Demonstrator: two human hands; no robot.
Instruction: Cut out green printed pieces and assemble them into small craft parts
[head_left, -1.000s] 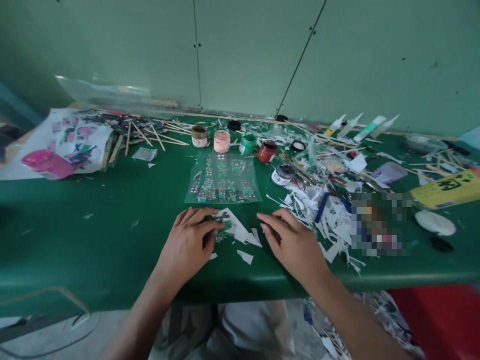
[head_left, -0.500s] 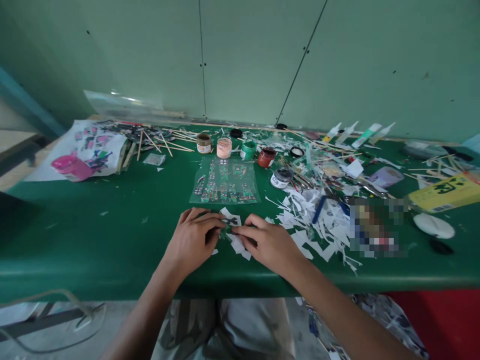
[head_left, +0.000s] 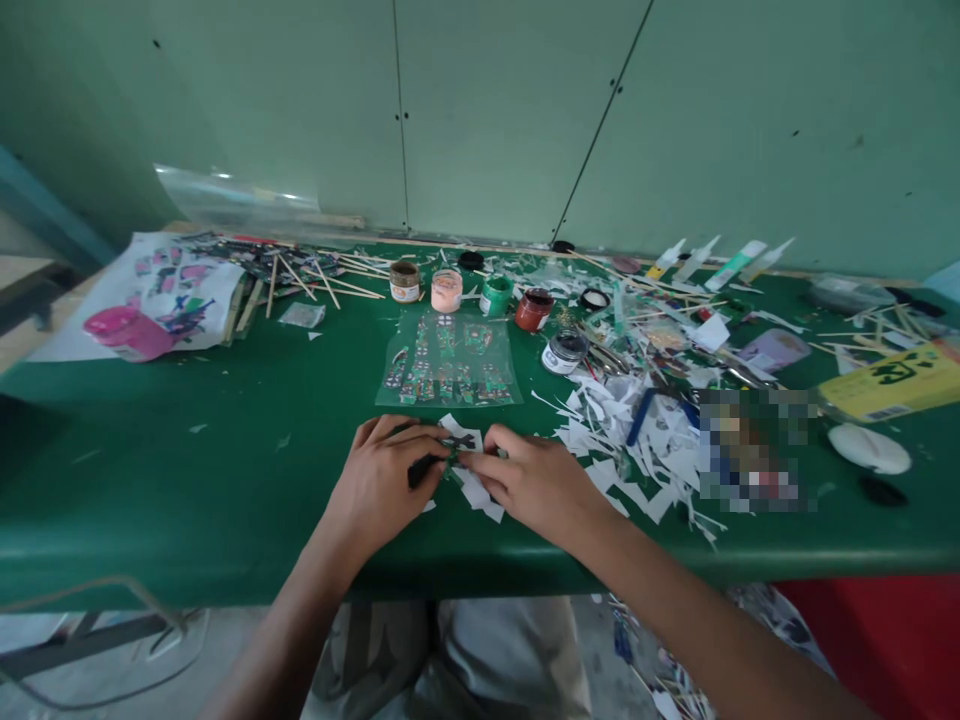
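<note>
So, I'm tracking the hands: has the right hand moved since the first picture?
Yes, the right hand has moved left against the plastic sheet, its fingertips now near the left hand.

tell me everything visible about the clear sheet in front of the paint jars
The sheet is see-through, looks like thin plastic, and lies flat on the green tabletop. Small green patterned pieces lie in uneven rows, on or inside it, I cannot tell which. The left hand and right hand are off its near edge.
</note>
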